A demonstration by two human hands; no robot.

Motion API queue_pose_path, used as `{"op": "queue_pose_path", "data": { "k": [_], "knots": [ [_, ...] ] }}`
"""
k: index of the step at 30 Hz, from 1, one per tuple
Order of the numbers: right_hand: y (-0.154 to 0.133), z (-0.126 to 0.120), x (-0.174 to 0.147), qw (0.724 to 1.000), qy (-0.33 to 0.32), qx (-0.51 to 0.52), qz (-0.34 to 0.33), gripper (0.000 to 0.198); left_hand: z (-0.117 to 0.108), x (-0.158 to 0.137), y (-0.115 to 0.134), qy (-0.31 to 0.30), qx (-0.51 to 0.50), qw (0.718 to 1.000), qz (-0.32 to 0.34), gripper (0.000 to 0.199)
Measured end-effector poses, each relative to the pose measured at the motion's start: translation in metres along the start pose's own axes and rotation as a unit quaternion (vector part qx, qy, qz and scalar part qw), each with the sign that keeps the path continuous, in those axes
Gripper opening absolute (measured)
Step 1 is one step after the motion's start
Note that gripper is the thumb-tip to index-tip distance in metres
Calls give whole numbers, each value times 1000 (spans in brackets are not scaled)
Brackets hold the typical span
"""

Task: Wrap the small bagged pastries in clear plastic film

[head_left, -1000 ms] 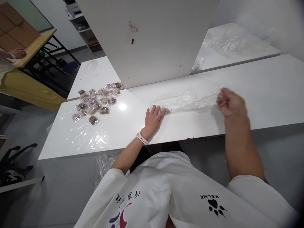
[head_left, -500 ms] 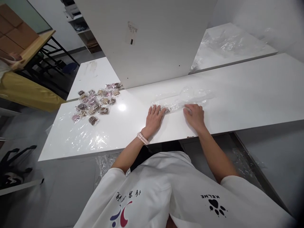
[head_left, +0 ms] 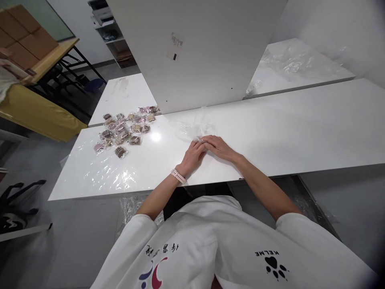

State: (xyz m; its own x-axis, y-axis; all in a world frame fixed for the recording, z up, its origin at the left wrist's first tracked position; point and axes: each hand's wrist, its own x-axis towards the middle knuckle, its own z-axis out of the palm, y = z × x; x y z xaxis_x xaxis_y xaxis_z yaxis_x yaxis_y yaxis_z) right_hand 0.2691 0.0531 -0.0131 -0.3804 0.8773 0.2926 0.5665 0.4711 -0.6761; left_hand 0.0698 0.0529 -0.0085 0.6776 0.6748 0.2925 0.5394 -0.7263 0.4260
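Observation:
On the white table, my left hand (head_left: 194, 157) and my right hand (head_left: 219, 147) meet, fingers curled inward and touching. Between and beneath their fingertips, clear plastic wrap (head_left: 197, 129) is gathered, and its loose, crinkled part spreads out beyond them. Whatever lies inside the wrap is mostly covered by my fingers. A pale pink band circles my left wrist. Farther left lies a loose cluster of small wrapped snack pieces (head_left: 121, 134), brown, tan and pink in clear packets.
Beyond my hands, a white upright panel (head_left: 204, 56) rises from the table (head_left: 300, 132). A clear plastic sheet (head_left: 105, 172) covers the table's left end. More crumpled film (head_left: 288, 60) lies at the back right. Cardboard boxes (head_left: 27, 36) stand on a far-left table.
My right hand has moved left to meet my left hand, bringing the long strip of wrap in with it. The wrap is now bunched. My left hand has stayed nearly in place.

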Motion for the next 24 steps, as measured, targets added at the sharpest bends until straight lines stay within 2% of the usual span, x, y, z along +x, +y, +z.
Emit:
{"op": "queue_pose_path", "data": {
  "k": [4,7,11,14,18,22,24],
  "knots": [
    [14,-8,-10,998,-52,-27,-31,58,-11,-10,-12,43,-61,997,-14,50],
    [20,-8,-11,997,-62,-10,-41,49,-14,-5,-18,11,-76,997,18,58],
    [13,-3,-18,1000,10,-13,12,37,-15,8,-20,-37,-74,996,36,54],
    [2,0,-29,994,80,-71,32,31,-15,11,-22,-42,-84,995,23,46],
    [-3,-4,-36,988,99,-109,44,25,-13,15,-21,-7,-125,991,-45,33],
    [4,-13,-17,984,98,-13,147,36,-9,36,-16,21,-185,967,-176,28],
    [7,-16,-3,976,111,-15,187,39,-5,49,-14,50,-182,957,-221,25]
  ]
}}
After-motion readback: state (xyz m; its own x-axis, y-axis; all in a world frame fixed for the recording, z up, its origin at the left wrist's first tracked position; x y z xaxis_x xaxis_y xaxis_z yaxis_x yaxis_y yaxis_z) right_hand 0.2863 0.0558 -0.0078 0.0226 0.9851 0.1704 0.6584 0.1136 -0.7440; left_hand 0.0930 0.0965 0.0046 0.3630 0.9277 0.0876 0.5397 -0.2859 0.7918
